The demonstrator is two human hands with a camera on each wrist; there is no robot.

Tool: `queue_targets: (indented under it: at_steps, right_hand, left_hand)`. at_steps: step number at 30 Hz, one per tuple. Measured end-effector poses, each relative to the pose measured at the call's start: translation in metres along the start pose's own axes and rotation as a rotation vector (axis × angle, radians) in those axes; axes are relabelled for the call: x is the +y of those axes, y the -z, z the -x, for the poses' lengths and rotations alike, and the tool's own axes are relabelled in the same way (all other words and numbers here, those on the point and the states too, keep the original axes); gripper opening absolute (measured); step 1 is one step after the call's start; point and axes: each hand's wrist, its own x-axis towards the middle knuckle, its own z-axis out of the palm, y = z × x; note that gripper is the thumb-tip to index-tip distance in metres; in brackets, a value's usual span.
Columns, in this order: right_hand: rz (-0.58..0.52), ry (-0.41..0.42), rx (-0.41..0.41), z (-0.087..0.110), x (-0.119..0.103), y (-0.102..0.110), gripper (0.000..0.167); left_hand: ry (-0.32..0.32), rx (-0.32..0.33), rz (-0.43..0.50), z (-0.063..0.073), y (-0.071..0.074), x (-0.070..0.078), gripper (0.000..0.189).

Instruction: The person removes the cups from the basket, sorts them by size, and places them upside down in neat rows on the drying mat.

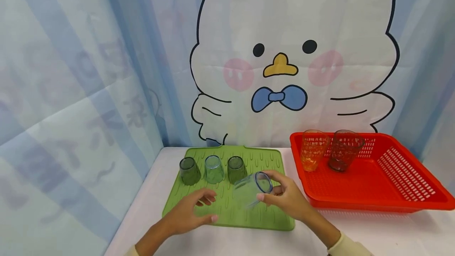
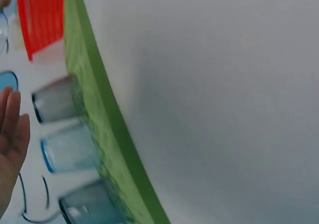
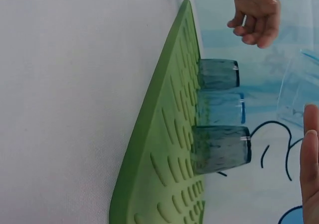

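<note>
My right hand pinches a clear drinking glass with a blue rim near that rim, thumb on the near side and fingers behind. The glass lies tilted on its side in the air over the green drying mat, its rim toward the right hand. To its left, my left hand is held above the mat with loosely bent fingers and nothing in them. Behind the hands, a dark grey glass, a light blue glass and another dark grey glass stand in a row on the mat.
A red plastic basket sits on the white table to the right of the mat. Inside, an orange glass and a dark reddish-looking glass lean against its left and back side. A cartoon-printed curtain hangs behind the table.
</note>
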Motion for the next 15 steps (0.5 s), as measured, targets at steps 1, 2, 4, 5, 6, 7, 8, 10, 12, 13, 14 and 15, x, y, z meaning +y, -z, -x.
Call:
queue_targets:
  at_steps: [1, 2, 4, 5, 6, 7, 8, 10, 12, 13, 14, 15]
  right_hand:
    - [0.009, -0.017, 0.017, -0.002, 0.001, 0.000, 0.052]
    - [0.020, -0.032, 0.032, -0.005, 0.003, 0.000, 0.052]
    - [0.029, -0.062, 0.058, -0.008, 0.006, 0.000, 0.054]
    - [0.026, -0.070, 0.069, -0.010, 0.007, 0.000, 0.054]
    - [0.028, -0.074, 0.080, -0.012, 0.008, 0.000, 0.054]
    - [0.030, -0.072, 0.089, -0.014, 0.010, 0.000, 0.055]
    - [0.033, -0.069, 0.096, -0.016, 0.011, 0.000, 0.055]
    - [0.035, -0.075, 0.115, -0.020, 0.013, 0.000, 0.056]
    - [0.045, -0.092, 0.134, -0.024, 0.016, 0.000, 0.059]
    - [0.050, -0.101, 0.144, -0.026, 0.018, 0.000, 0.060]
    - [0.054, -0.111, 0.155, -0.028, 0.019, 0.000, 0.062]
    - [0.066, -0.126, 0.170, -0.030, 0.021, 0.000, 0.063]
  left_hand:
    - [0.008, -0.019, -0.008, 0.002, 0.005, -0.006, 0.053]
    - [0.018, -0.032, -0.017, 0.003, 0.009, -0.012, 0.052]
    - [0.033, -0.048, -0.043, 0.007, 0.017, -0.025, 0.051]
    - [0.042, -0.054, -0.045, 0.008, 0.021, -0.032, 0.051]
    - [0.048, -0.058, -0.055, 0.010, 0.026, -0.038, 0.051]
    - [0.056, -0.059, -0.064, 0.011, 0.030, -0.044, 0.051]
    - [0.063, -0.057, -0.081, 0.013, 0.033, -0.051, 0.051]
    - [0.059, -0.051, -0.125, 0.015, 0.041, -0.062, 0.050]
    - [0.066, -0.039, -0.177, 0.017, 0.047, -0.072, 0.050]
    - [0.068, -0.032, -0.202, 0.018, 0.049, -0.076, 0.050]
    - [0.071, -0.026, -0.225, 0.019, 0.051, -0.080, 0.050]
    - [0.069, -0.020, -0.242, 0.020, 0.053, -0.083, 0.050]
